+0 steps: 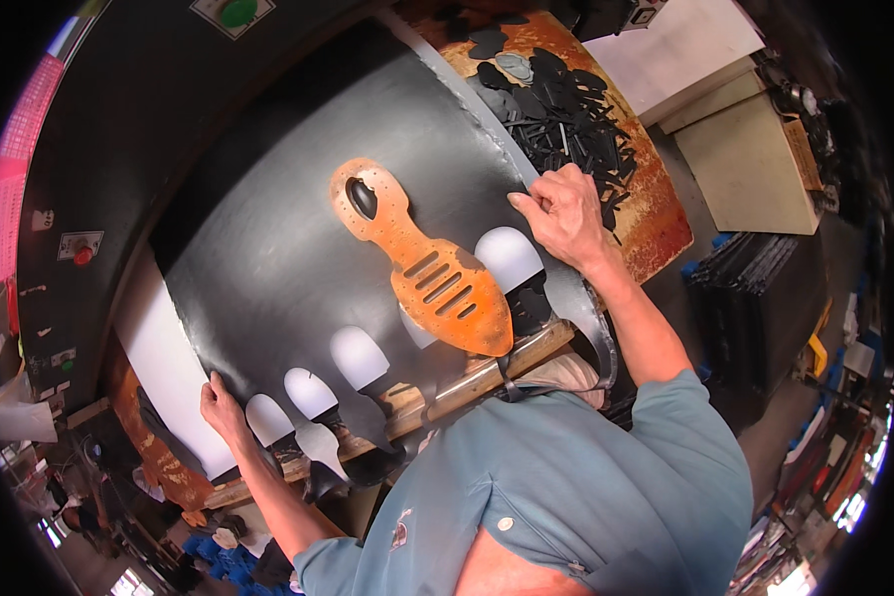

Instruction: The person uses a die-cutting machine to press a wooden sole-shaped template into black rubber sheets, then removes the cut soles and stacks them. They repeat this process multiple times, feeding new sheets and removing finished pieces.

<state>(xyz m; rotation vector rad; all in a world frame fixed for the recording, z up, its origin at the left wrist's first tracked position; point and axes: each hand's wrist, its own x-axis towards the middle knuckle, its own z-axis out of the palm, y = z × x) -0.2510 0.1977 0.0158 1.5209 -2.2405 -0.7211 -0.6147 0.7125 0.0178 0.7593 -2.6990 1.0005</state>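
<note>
A wide black sheet [268, 228] lies over a white board [169, 348]. Its near edge has rounded cut-outs where white shows through, with strips hanging between them. On the sheet rests an orange sole-shaped cutting die [445, 283] with several slots and an oval opening at its far end. My left hand [225, 412] is closed at the sheet's near left edge, its fingers partly hidden. At the right edge, my right hand [569, 216] is curled with the thumb toward the sheet; its grip is partly hidden. Neither hand touches the die.
Black offcuts [566, 119] are heaped on a rusty orange plate [670, 223] at the far right. A dark machine body [89, 149] with a red button [82, 256] stands left. A wooden bar [447, 382] runs along the near edge. Stacked black sheets [755, 308] stand right.
</note>
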